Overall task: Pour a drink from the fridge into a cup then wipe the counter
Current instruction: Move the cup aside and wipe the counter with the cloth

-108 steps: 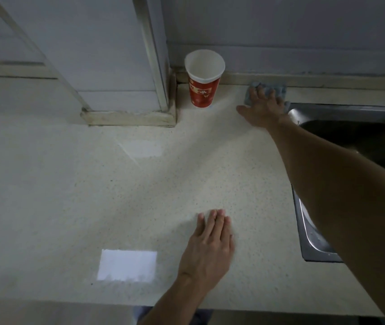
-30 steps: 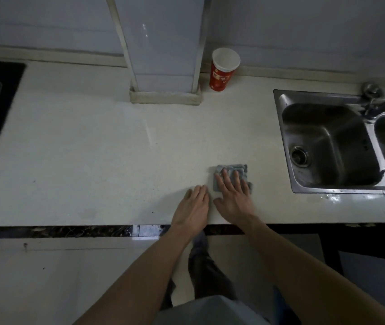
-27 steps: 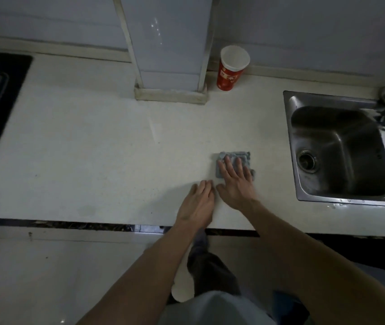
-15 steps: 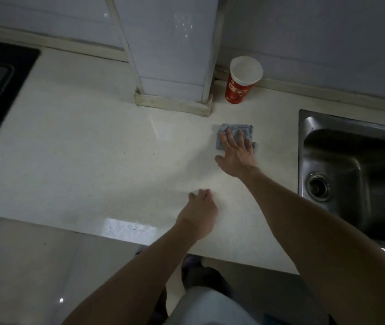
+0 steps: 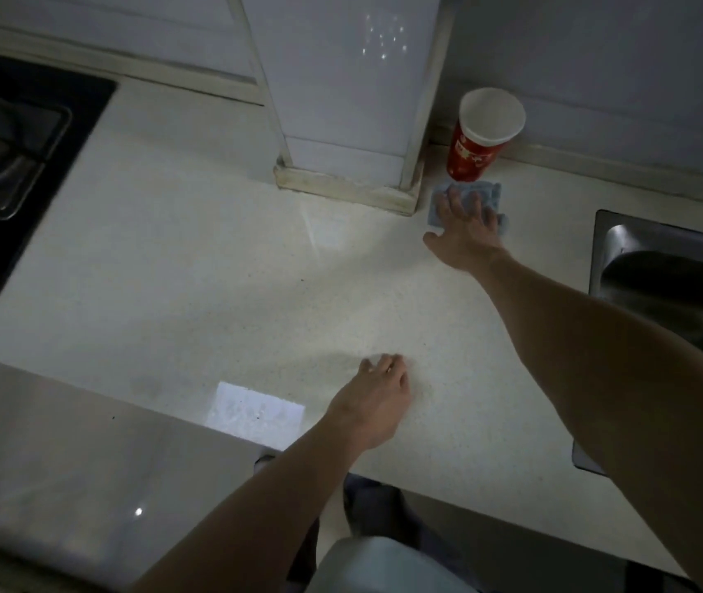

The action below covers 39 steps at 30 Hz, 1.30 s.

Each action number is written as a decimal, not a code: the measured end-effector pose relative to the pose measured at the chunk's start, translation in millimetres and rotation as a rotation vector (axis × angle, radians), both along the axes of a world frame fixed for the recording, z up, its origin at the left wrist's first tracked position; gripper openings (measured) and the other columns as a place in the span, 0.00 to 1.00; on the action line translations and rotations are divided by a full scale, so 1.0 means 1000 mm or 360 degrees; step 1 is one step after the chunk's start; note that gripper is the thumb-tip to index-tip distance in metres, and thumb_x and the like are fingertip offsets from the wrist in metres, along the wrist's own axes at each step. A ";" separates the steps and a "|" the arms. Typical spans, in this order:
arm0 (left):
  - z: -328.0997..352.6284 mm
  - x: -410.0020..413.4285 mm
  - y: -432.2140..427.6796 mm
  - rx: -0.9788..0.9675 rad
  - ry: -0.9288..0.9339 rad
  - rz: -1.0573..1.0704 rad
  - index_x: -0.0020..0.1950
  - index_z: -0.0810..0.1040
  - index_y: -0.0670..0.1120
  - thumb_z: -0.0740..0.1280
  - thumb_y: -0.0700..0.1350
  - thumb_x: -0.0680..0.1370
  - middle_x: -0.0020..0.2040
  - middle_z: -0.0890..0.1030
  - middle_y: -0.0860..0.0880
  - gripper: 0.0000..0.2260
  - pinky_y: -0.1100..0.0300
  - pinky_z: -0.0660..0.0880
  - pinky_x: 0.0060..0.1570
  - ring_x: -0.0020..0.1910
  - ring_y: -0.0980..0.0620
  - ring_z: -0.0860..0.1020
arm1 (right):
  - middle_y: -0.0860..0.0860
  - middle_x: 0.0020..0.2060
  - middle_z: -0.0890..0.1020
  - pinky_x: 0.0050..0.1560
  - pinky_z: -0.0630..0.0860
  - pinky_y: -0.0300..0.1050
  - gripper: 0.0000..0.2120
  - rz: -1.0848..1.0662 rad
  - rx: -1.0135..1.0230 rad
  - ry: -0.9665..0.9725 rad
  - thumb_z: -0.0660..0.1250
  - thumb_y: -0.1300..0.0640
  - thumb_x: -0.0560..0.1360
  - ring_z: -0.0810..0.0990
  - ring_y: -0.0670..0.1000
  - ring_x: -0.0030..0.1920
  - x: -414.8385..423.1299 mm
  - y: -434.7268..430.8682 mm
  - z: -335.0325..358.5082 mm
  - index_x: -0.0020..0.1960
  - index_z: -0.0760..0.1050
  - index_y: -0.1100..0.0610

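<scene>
The right hand (image 5: pixel 465 226) and the cloth (image 5: pixel 488 193) under it have slid away from the person since half a second ago, from mid-worktop to the back, and the cloth's far edge now meets the foot of the cup (image 5: pixel 476 154). The left hand (image 5: pixel 377 395) has kept its place near the front edge.

The right arm reaches out nearly straight from the lower right. Its palm faces down and its fingers (image 5: pixel 454 199) are straight and spread, pressing the blue-grey cloth flat on the worktop (image 5: pixel 213 271), with the thumb out to the left, off the cloth. The left hand rests on the worktop with its fingers (image 5: pixel 386 363) loosely bent under, tips down, holding nothing.

The cloth sits in a tight pocket. The corner of the tiled column (image 5: pixel 350 100) is just beside it on the left, and the cup and the wall's skirting are behind it. The sink (image 5: pixel 662 284) rim lies to the right, apart from it. Bare worktop lies open between the two hands and leftward to the black hob (image 5: pixel 3 164). A bright patch of reflected light (image 5: pixel 255 415) lies at the front edge, left of the left hand.

The cup stands upright against the wall, red with a white rim and inside. Pale printing shows on its side, too blurred to read.
</scene>
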<state>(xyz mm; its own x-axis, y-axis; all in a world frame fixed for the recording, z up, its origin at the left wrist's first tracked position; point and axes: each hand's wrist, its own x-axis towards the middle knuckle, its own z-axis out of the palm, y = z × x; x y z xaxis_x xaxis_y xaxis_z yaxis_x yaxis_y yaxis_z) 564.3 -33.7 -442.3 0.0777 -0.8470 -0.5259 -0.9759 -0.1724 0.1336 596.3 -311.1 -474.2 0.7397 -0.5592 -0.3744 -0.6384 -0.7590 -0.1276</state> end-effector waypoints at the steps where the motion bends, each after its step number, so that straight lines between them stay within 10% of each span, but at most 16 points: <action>1: 0.000 0.000 0.001 -0.0013 0.0018 0.0014 0.78 0.54 0.34 0.57 0.37 0.82 0.79 0.54 0.37 0.26 0.43 0.55 0.77 0.78 0.39 0.55 | 0.50 0.79 0.45 0.75 0.43 0.61 0.36 -0.0005 -0.0002 -0.0003 0.57 0.40 0.78 0.41 0.60 0.78 0.002 -0.002 0.000 0.79 0.45 0.50; 39: 0.002 -0.002 0.098 -0.0138 0.0070 0.0206 0.75 0.63 0.39 0.57 0.44 0.80 0.77 0.57 0.40 0.23 0.48 0.58 0.74 0.76 0.42 0.57 | 0.50 0.79 0.44 0.75 0.36 0.58 0.38 0.0102 0.0045 -0.0103 0.58 0.41 0.76 0.38 0.59 0.78 -0.083 0.160 -0.004 0.80 0.45 0.51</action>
